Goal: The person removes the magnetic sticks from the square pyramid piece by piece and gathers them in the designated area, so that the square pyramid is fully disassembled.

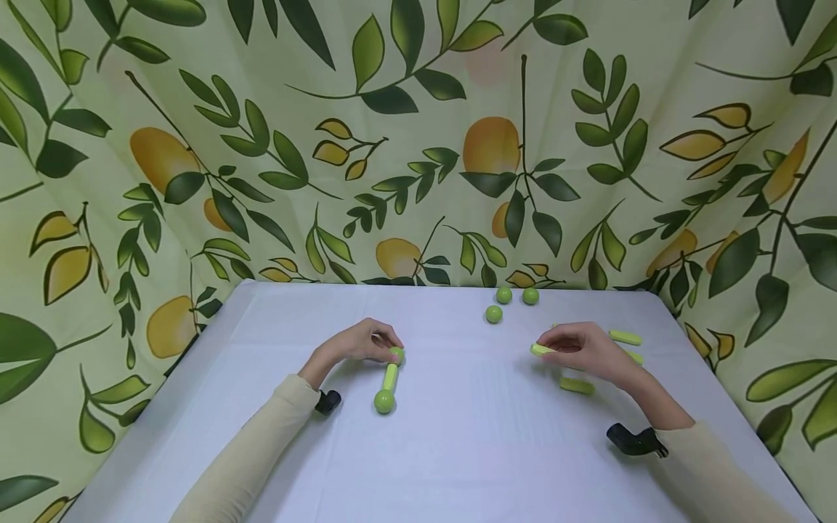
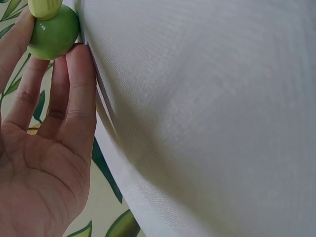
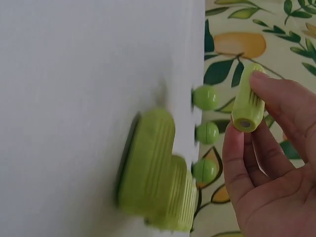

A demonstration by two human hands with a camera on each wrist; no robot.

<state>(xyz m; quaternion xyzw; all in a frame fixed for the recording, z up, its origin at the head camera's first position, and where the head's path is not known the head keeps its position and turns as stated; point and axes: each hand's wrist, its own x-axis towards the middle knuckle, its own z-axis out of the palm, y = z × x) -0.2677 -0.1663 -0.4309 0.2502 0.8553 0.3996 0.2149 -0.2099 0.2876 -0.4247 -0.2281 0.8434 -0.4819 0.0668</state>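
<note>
In the head view my left hand (image 1: 366,341) pinches a green ball (image 1: 398,357) at the far end of a light green rod (image 1: 389,376). A second green ball (image 1: 384,402) sits at the rod's near end, so the three form a dumbbell shape low over the table. The left wrist view shows fingertips around the held ball (image 2: 55,37), with the rod end (image 2: 44,7) against it. Over the table's right side, my right hand (image 1: 588,352) pinches another light green ribbed rod (image 3: 248,98) between thumb and fingers. A small round metal disc shows in its end.
Below and beside the right hand lie several loose light green rods (image 1: 577,386), partly hidden by it. Three green balls (image 1: 493,314) rest near the back edge of the white-covered table (image 1: 445,450). A leaf-and-fruit patterned curtain (image 1: 418,145) hangs behind the table.
</note>
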